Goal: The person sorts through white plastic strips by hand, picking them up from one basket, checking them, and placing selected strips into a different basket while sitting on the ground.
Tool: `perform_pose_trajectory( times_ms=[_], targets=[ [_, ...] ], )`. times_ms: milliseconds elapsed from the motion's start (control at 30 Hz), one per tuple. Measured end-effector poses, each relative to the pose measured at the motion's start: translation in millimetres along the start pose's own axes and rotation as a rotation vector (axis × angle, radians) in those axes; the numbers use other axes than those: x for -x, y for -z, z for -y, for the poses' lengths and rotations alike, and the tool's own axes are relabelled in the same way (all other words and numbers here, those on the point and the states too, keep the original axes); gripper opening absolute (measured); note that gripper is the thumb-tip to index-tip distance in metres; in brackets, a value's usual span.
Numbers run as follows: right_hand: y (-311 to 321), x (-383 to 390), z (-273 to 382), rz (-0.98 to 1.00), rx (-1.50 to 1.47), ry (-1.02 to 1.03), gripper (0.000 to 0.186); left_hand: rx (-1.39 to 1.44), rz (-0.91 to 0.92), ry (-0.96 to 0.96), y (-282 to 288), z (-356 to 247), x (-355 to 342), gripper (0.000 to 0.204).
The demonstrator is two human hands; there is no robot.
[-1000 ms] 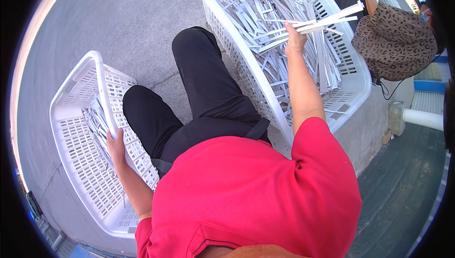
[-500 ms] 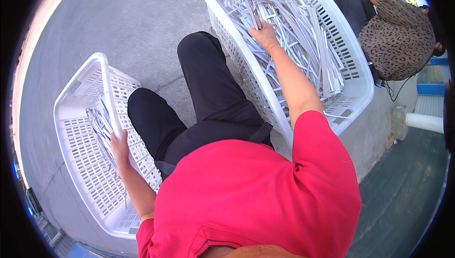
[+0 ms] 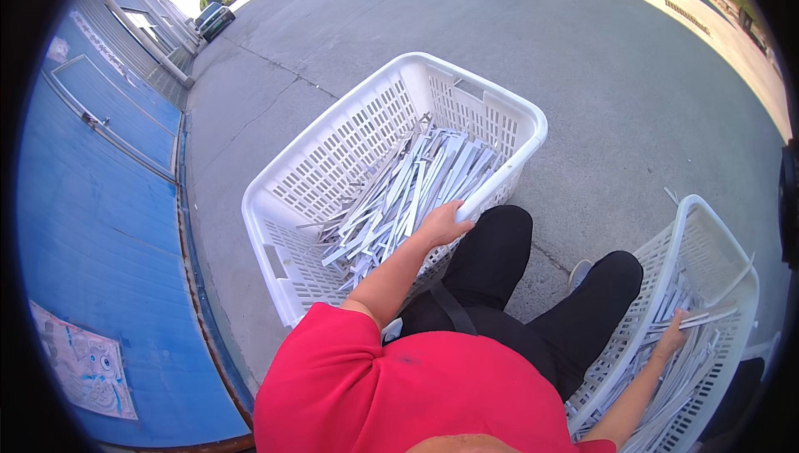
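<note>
I sit in a red shirt and black trousers between two white slotted plastic baskets. The left basket (image 3: 333,153) holds a heap of white flat strips (image 3: 408,186). My left hand (image 3: 441,224) grips its near right rim, beside the strips. The right basket (image 3: 707,232) also holds white strips. My right hand (image 3: 672,338) is inside it, closed on a few strips (image 3: 707,317) that stick out to the right.
Grey asphalt (image 3: 583,62) stretches ahead and between the baskets. A blue metal wall (image 3: 91,228) with a poster runs along the left. Parked cars (image 3: 212,16) stand far off at the upper left. A dark object (image 3: 789,195) sits at the right edge.
The view has swung round, so the baskets and the wall sit elsewhere in the picture. My right arm, stretched far into a full basket before, is now drawn in low, holding strips.
</note>
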State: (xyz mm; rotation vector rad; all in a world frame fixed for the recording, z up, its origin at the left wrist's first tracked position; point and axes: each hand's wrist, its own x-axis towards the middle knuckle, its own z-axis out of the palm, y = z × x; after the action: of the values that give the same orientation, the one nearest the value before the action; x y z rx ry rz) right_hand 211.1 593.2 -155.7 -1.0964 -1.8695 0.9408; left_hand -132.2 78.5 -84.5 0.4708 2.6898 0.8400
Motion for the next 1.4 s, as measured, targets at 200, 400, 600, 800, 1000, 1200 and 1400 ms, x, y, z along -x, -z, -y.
perform_pose_trajectory(
  times_ms=[200,400,600,800,1000,1200,1400],
  targets=[
    [19.8,13.7,50.2,-0.257,-0.095,-0.094,0.025,-0.008,0.045,0.06,8.3,-1.9,11.2,0.062],
    [-8.8,38.7,-6.6,-0.203,-0.206,-0.299,0.027,0.024,-0.015,-0.013,2.1,0.5,6.3,0.059],
    [34.7,34.6,78.7,-0.603,-0.204,-0.228,0.03,0.034,-0.013,-0.041,-1.1,2.0,4.6,0.059],
    [85.7,38.6,180.4,-0.714,0.592,0.343,0.02,0.035,0.033,0.006,4.2,12.7,8.8,0.061],
    [34.8,37.7,265.6,-0.149,-1.423,0.03,0.017,0.036,-0.227,-0.106,-2.5,8.3,5.1,0.049],
    [-76.8,65.4,278.1,0.353,-1.425,-0.465,0.009,0.359,-0.329,-0.176,-8.1,-36.0,37.1,0.036],
    [-140.1,98.5,254.3,0.437,-1.319,-0.745,0.009,0.227,0.013,-0.515,-13.6,-104.3,69.3,0.063]
  ],
)
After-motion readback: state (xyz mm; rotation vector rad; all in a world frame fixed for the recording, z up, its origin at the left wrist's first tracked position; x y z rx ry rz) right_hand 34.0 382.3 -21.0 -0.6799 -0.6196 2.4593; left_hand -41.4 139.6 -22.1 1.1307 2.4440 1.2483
